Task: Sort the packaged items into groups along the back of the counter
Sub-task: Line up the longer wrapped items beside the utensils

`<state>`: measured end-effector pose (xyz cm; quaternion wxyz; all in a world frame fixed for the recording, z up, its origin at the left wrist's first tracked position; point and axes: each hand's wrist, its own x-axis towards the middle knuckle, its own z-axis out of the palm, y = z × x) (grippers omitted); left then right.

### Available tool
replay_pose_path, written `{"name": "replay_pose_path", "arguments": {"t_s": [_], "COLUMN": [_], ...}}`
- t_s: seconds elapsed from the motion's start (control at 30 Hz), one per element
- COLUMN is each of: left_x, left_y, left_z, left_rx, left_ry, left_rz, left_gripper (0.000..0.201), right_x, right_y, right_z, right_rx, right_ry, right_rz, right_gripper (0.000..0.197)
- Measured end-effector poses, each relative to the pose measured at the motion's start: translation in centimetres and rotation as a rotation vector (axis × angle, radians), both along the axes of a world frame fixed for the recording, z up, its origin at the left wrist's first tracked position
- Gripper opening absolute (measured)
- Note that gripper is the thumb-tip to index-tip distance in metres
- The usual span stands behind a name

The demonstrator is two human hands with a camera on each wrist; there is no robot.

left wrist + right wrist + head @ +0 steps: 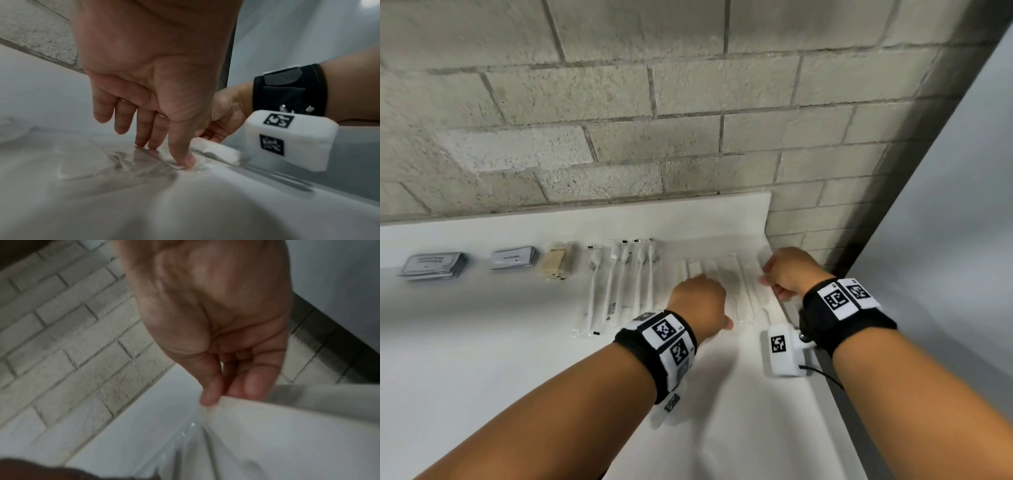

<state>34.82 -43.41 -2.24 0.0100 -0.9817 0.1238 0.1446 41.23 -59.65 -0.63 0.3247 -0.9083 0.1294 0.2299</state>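
Several long clear-wrapped white packages (726,284) lie side by side at the back right of the counter. My left hand (700,298) rests on them; in the left wrist view its straight fingers (144,138) and thumb press the crinkled clear wrap (131,160) flat. My right hand (786,274) is just right of the group, at the counter's right edge. Its thumb and fingertips (209,395) pinch a raised fold of the white counter cover (267,426), also seen as a white fold of cover (218,150) in the left wrist view.
Further left along the back lie wrapped toothbrushes (619,281), beige packets (558,262) and two stacks of grey sachets (513,258) (433,266). A block wall (654,137) rises behind. A grey panel (945,240) bounds the right side.
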Motion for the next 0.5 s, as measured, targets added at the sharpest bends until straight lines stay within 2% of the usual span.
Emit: {"name": "replay_pose_path", "arguments": {"t_s": [0.1, 0.2, 0.27, 0.33, 0.4, 0.5], "left_x": [0.4, 0.7, 0.8, 0.7, 0.4, 0.0], "left_y": [0.4, 2.1, 3.5, 4.3, 4.5, 4.4], "left_z": [0.2, 1.0, 1.8, 2.3, 2.3, 1.9], "left_rx": [-0.053, -0.073, -0.034, -0.008, 0.003, -0.019], "left_ry": [0.015, -0.025, -0.028, 0.045, 0.100, 0.103], "left_rz": [0.017, 0.031, 0.058, 0.074, 0.041, 0.034], "left_gripper": [0.043, 0.037, 0.041, 0.050, 0.059, 0.060], "right_x": [-0.1, -1.3, -2.0, -2.4, -2.2, -1.9], "right_y": [-0.2, 0.5, 1.8, 3.5, 4.5, 4.9], "right_z": [-0.3, -0.1, -0.3, -0.7, -1.3, -1.6], "right_rx": [-0.173, -0.234, -0.339, -0.431, -0.483, -0.469], "right_ry": [-0.271, -0.460, -0.445, -0.359, -0.309, -0.248], "right_rz": [0.115, 0.286, 0.537, 0.738, 0.807, 0.786], "right_gripper": [0.037, 0.029, 0.037, 0.051, 0.058, 0.061]}}
